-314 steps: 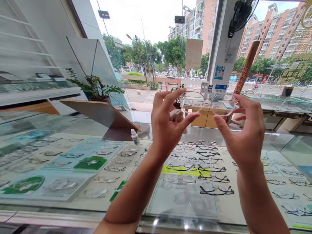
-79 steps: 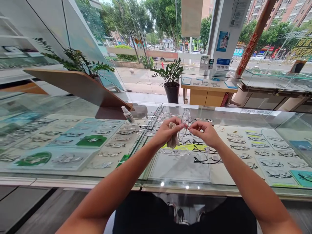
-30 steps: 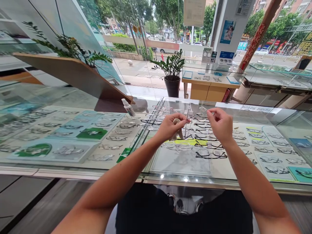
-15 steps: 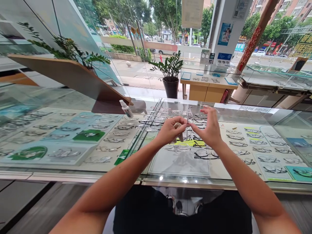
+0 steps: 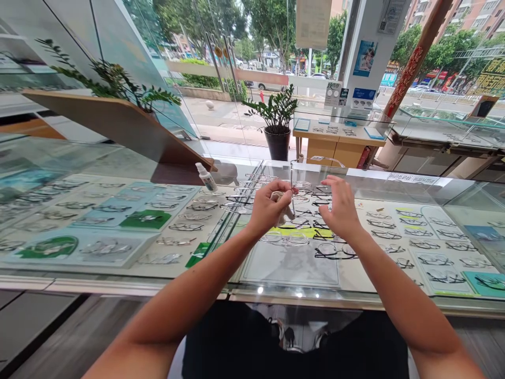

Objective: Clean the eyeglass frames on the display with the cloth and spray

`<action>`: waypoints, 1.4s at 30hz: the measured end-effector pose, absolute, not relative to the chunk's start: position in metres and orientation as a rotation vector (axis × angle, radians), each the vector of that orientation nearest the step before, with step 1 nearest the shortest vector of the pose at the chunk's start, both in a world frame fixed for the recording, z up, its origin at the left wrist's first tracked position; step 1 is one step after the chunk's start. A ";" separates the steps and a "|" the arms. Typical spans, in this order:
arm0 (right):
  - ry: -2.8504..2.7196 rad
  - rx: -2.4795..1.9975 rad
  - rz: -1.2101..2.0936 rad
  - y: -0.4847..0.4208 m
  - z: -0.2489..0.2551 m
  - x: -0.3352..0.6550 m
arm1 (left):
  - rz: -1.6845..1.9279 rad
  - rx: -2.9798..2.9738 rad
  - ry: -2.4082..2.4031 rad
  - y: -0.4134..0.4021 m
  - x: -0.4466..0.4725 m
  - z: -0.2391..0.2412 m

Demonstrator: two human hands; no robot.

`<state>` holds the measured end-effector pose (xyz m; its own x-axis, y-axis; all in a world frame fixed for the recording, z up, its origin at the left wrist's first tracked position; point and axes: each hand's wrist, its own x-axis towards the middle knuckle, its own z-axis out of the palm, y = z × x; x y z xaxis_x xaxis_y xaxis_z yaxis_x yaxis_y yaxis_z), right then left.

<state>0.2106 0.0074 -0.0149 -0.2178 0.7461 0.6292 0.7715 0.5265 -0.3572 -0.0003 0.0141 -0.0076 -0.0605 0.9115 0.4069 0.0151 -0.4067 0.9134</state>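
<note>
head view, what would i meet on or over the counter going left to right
Green oval pad → green rectangular pad → small white bottle → left hand, holding eyeglasses and a cloth → right hand, fingers spread → teal pad at the right edge.

Black clothing (image 5: 295,367) down here, a pale strip (image 5: 177,363) either side of it, bare arms (image 5: 185,289) beyond it.
</note>
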 end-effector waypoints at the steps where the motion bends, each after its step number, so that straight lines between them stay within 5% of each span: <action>1: -1.991 -1.242 -0.036 0.008 -0.016 0.211 | 1.589 1.477 1.028 0.015 -0.001 -0.007; 31: -1.809 -0.858 0.447 -0.016 -0.008 0.186 | 1.506 1.859 0.792 0.011 -0.005 -0.005; 37: -1.743 -0.917 0.405 -0.006 -0.007 0.197 | 2.037 1.480 0.987 0.059 -0.044 -0.003; 42: -1.721 -0.936 0.366 0.000 -0.007 0.203 | 2.425 1.214 1.760 0.091 -0.104 0.000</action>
<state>0.2029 0.0003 -0.0073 -0.0989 0.7394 0.6659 0.4042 0.6413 -0.6521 -0.1042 0.0915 0.0001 -0.7145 0.3393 0.6118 0.4765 -0.4041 0.7808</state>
